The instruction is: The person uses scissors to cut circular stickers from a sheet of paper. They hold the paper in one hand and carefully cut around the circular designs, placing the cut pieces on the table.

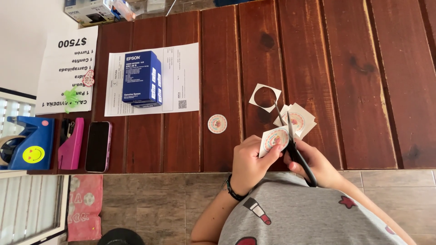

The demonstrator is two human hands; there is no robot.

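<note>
- Your left hand (249, 161) is curled closed, thumb and fingers pinching a square paper sticker sheet (273, 139) with a round pastel print, held just above the near edge of the bench (354, 68).
- Your left forearm comes up from below, wrist bent inward, a dark band at the wrist.
- Your right hand (318, 165) is closed through the handles of black scissors (293, 140); the blades stand slightly apart, tips pointing away from you, with the sheet's right edge between them.
- A small stack of uncut stickers (300, 119) lies on the bench just beyond the blades.
- A square offcut (265, 97) with a round hole lies farther off.
- A cut round sticker (217, 123) lies to the left, apart from both hands.
</note>
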